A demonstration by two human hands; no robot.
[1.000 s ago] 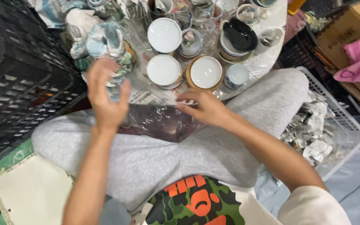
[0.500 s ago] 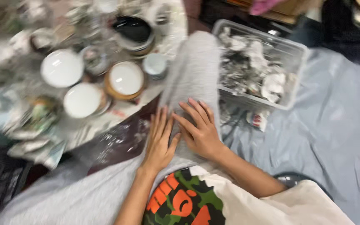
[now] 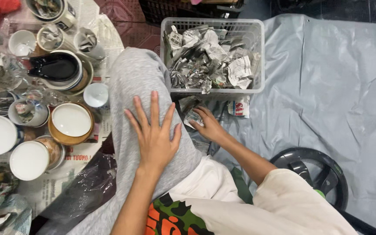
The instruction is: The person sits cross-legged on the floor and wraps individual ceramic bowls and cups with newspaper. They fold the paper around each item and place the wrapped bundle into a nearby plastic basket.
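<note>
A crumpled wad of newspaper (image 3: 193,116) lies on the grey sheet (image 3: 327,87) just below the front wall of the white plastic basket (image 3: 257,52), and the right hand (image 3: 209,126) reaches down to it, fingers curled over the paper; whether they have closed fully on it cannot be told, as the fingertips are partly hidden. Another scrap of printed paper (image 3: 239,106) rests beside it, touching the basket's front wall near its right corner. The basket itself is heaped with more balled-up newspaper (image 3: 214,61), probably kept together there as packing stuff within easy reach. The left hand (image 3: 155,130) lies flat and loose on the grey trouser leg (image 3: 140,78), fingers spread and holding nothing, likely propping the body as it leans right. Left of the leg, spread newspaper sheets (image 3: 48,187) carry a crowd of crockery: a brown-rimmed bowl (image 3: 71,123), white bowls (image 3: 29,160), a small white cup (image 3: 96,95), a black dish (image 3: 55,67) stacked on plates, and several cups (image 3: 48,37) stuffed with paper, seemingly as padding. A clear plastic bag (image 3: 88,187) lies against the near side of the leg. At the sheet's lower right edge stands a black ring-shaped thing (image 3: 310,169), well apart from the hands.
</note>
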